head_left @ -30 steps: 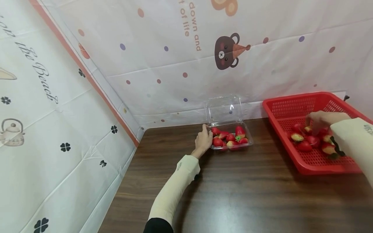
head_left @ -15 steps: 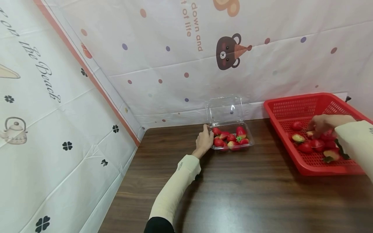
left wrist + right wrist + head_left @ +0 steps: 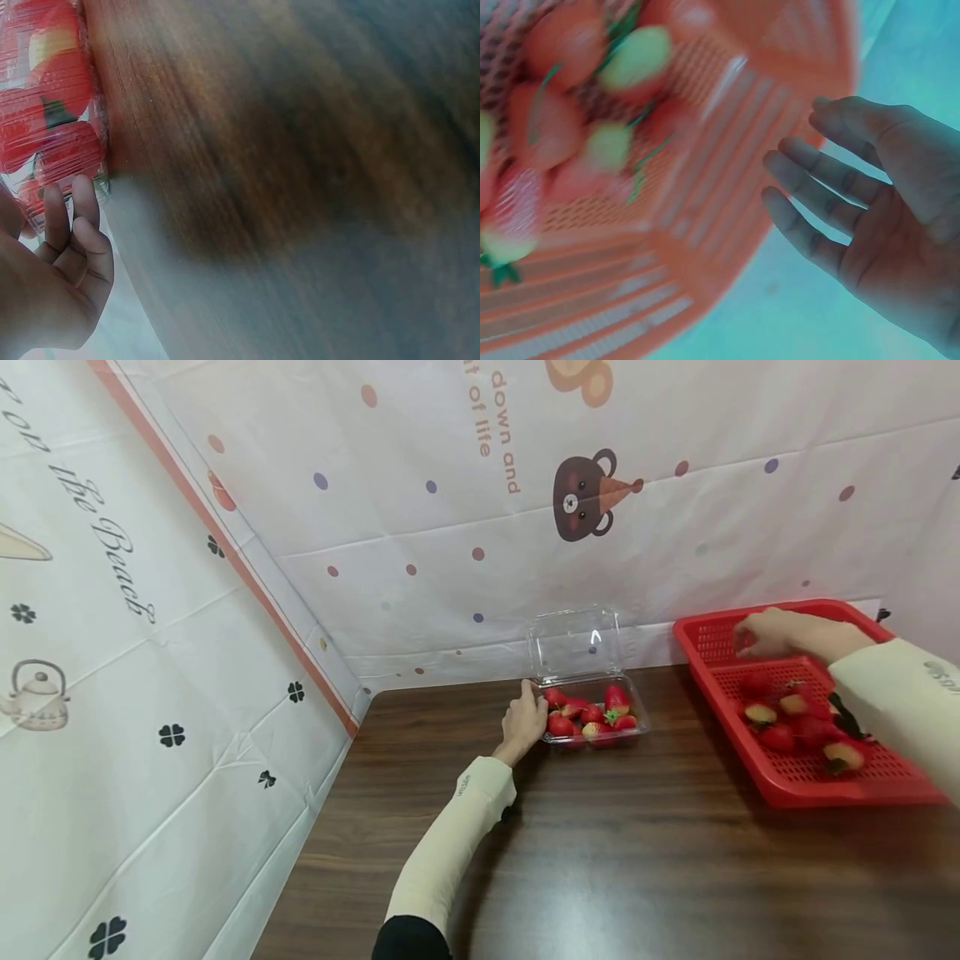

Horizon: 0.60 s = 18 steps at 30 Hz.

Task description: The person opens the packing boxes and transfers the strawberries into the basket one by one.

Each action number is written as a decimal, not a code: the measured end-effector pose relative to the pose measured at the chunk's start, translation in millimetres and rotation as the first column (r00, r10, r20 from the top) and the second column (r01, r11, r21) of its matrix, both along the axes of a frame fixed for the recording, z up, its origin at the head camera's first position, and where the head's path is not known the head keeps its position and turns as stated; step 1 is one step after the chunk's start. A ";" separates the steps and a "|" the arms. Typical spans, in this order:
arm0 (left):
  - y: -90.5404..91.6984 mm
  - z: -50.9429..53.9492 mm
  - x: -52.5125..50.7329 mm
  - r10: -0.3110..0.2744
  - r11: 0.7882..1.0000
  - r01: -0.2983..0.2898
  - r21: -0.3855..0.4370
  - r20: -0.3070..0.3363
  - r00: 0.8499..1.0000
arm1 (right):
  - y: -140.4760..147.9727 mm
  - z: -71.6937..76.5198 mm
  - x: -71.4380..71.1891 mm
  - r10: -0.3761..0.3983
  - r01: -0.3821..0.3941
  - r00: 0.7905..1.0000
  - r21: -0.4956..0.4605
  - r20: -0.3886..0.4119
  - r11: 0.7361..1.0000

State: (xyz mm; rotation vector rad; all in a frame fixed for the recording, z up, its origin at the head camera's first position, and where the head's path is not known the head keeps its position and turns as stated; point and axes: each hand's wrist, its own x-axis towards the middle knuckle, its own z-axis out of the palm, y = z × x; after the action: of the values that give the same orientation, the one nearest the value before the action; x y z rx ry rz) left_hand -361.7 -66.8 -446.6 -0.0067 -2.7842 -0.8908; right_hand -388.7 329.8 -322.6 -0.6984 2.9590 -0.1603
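My left hand grips the left side of a clear plastic clamshell box on the table, its lid raised. Several strawberries lie in the box. In the left wrist view, bent fingers are at the box's corner; the thumb is mostly cut off. Inside the far left part of a red plastic basket, above its floor, hovers my right hand. In the right wrist view its palm shows and its fingers are spread, with nothing visible in them. Strawberries with green stems lie in the basket.
The dark wood table extends in front of the box and basket. A printed white cloth stands behind both, close to the raised lid. A second cloth side borders the table's left edge.
My right hand has moved from over the strawberries towards the basket's far left wall, and several berries have shifted. My left hand stays at the box.
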 end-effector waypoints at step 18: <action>-0.5 -0.7 -1.4 -0.008 1.000 0.008 -0.015 0.023 1.000 | -163.0 -15.8 24.2 0.379 -0.375 0.914 -0.053 0.143 0.925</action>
State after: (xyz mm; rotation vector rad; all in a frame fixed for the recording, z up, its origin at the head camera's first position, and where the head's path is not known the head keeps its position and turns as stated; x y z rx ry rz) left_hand -363.1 -67.2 -447.3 -0.0097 -2.8136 -0.8777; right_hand -364.6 166.8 -338.4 -1.1866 2.6213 -0.2065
